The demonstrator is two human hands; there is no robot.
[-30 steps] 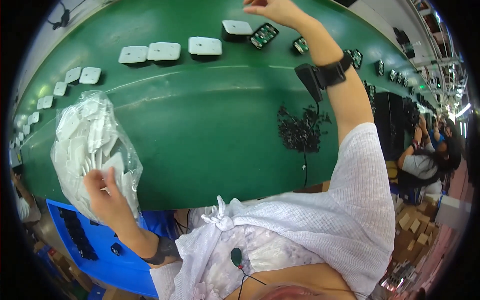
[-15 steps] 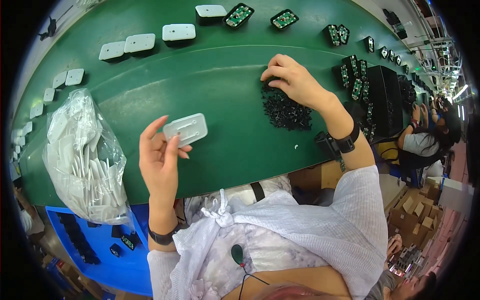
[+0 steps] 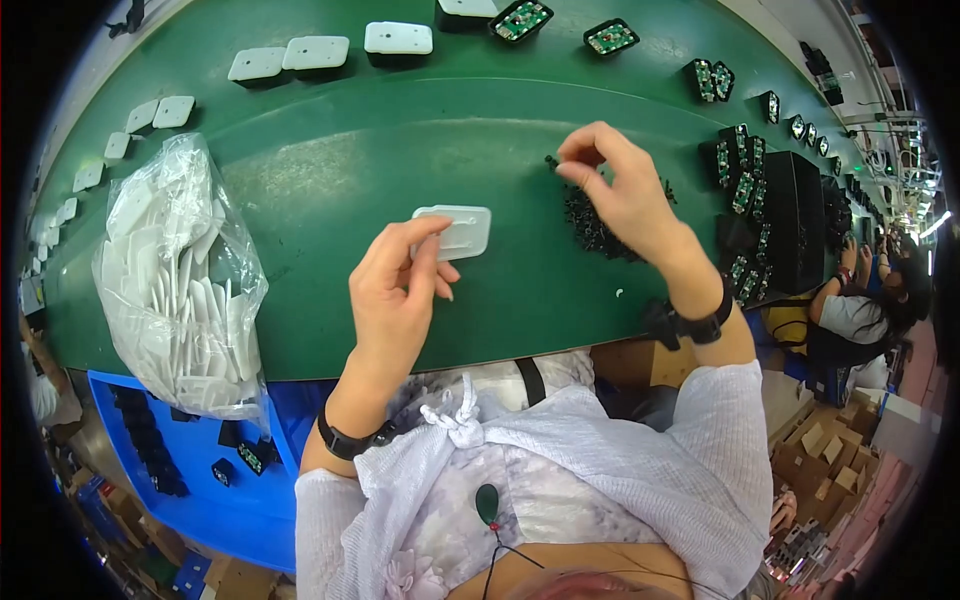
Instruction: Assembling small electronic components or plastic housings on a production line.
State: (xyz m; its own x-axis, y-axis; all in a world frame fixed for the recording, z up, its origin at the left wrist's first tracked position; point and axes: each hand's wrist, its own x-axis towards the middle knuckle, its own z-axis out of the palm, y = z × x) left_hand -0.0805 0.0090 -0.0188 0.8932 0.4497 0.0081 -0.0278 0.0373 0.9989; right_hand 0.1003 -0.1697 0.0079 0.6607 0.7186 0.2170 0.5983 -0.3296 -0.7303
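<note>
My left hand (image 3: 395,285) grips a white plastic cover (image 3: 470,232) by its left edge, between thumb and fingers. The cover is a rounded rectangle, its ribbed side up, held over the green table. To the right, my right hand (image 3: 625,185) is closed in a pinch. A small black piece (image 3: 552,161) shows at its fingertips, too small to name more exactly. Just below that hand lies a pile of small black parts (image 3: 590,228), partly hidden by the hand and wrist.
A clear bag of white covers (image 3: 185,290) lies at left, above a blue bin (image 3: 200,515) holding black housings. White-topped units (image 3: 398,40) and black housings with green circuit boards (image 3: 612,38) line the far side. A black box (image 3: 793,215) stands right; co-workers sit beyond.
My left hand has carried the white cover to the right and slightly up. My right hand has lifted off the pile and moved right, with a small black piece at its fingertips.
</note>
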